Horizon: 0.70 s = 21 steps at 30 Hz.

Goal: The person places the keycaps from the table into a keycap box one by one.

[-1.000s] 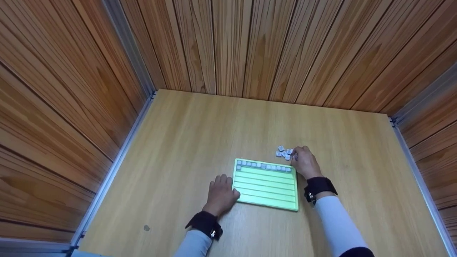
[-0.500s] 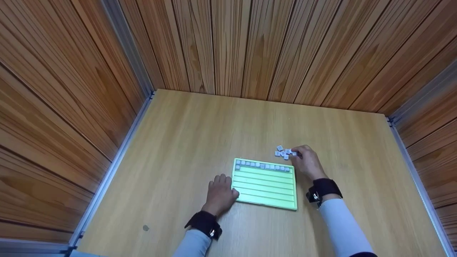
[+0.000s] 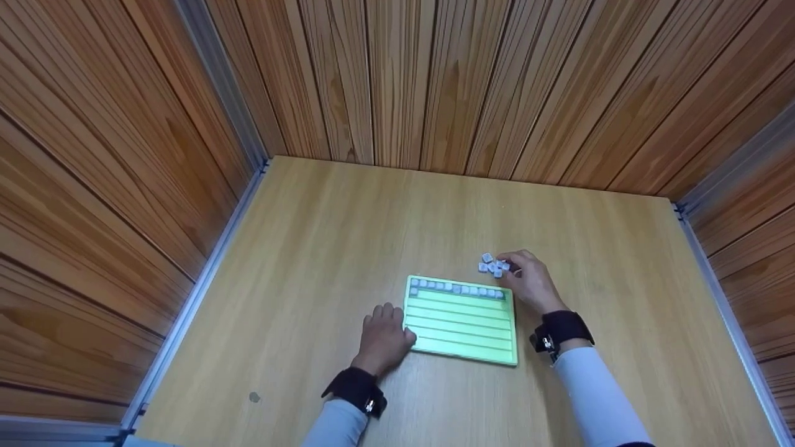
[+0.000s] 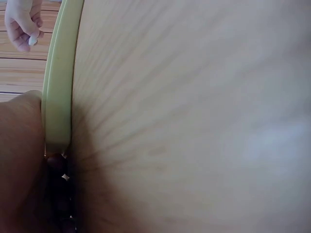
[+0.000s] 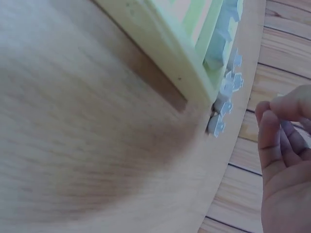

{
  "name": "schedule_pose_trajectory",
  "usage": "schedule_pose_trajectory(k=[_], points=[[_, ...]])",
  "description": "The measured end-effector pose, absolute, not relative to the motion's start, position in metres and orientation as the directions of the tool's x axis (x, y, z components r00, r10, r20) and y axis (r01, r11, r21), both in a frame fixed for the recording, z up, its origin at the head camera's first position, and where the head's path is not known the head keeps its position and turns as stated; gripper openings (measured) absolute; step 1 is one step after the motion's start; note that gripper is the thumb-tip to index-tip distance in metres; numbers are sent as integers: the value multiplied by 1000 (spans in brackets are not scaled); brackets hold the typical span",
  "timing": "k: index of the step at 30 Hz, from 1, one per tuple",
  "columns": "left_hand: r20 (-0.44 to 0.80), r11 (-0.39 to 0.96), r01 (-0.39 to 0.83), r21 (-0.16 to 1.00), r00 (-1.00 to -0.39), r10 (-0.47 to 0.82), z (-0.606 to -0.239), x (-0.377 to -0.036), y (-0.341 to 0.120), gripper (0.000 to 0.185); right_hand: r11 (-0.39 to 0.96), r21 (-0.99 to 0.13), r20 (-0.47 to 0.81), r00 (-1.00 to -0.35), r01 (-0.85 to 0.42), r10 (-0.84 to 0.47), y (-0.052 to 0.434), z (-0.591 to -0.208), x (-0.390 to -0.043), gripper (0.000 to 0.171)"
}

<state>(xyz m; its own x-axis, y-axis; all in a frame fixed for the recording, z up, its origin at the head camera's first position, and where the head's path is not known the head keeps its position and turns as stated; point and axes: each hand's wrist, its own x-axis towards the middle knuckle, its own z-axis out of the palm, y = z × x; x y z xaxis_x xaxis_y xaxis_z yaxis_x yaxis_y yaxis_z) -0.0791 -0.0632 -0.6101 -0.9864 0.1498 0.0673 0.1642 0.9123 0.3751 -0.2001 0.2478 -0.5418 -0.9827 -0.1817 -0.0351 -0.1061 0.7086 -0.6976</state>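
A light green ridged tray (image 3: 459, 329) lies on the table, with small white tiles (image 3: 456, 288) along its far row and one at the left of the row below. My left hand (image 3: 382, 338) holds the tray's left edge, its thumb over the near left corner. Beyond the tray's far right corner, my right hand (image 3: 531, 282) is beside a loose group of several white tiles (image 3: 492, 268). Its thumb and forefinger meet, and a small white tile (image 4: 33, 41) shows between the fingertips in the left wrist view. The marks on the tiles are too small to read.
The wooden table (image 3: 348, 217) is bounded by a plank-patterned back wall (image 3: 447, 87) and side walls with metal rails (image 3: 199, 292). A dark round spot (image 3: 254, 397) marks the table at the near left. A pale blue edge (image 3: 146, 442) shows at the bottom left.
My right hand first drew back slightly to the right, then moved left toward the loose tiles, and the tile at its fingertips shifted left with it. My left hand and the tray stay put.
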Motion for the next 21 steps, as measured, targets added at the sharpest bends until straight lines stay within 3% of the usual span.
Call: schedule_pose_trajectory(k=[8,15,21], points=[[85,907,177,382,-984,156,-606,-79,-63,19,685,-708,4,-971,-172,-240,226,-534,-195,29],[107,914,183,361,-982,155,-607,-78,-64,18,674,-646,164,-927,-359,-337,199,-527,-189,22],[100,918,183,353,-982,158,-608,-78,-64,18,645,-634,187,-895,-425,-405,181,-526,-182,21]])
